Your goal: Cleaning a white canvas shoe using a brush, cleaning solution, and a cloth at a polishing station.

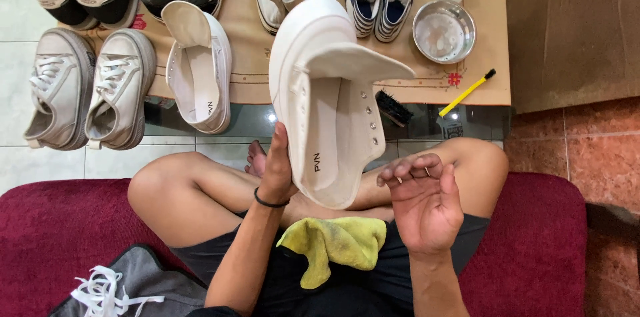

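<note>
Left hand (277,167) was clamped on the side of a white unlaced sneaker (327,97), grip closed around its heel edge, holding it raised above the crossed legs with the tongue pulled out and the toe pointing away. Right hand (423,204) was free, palm up, fingers (407,174) loosely curled and apart, just beside the sneaker's heel, not touching it. A yellow cloth (337,244) lay on the lap beneath. The matching white sneaker (200,67) sat on the tan mat (250,57) ahead, among other pairs. Small black brush (393,107) lay by the mat's edge, a yellow-handled brush (467,92) near it, a steel bowl (444,30) beyond. Loose white laces (100,290) rested on grey fabric at lower left.
</note>
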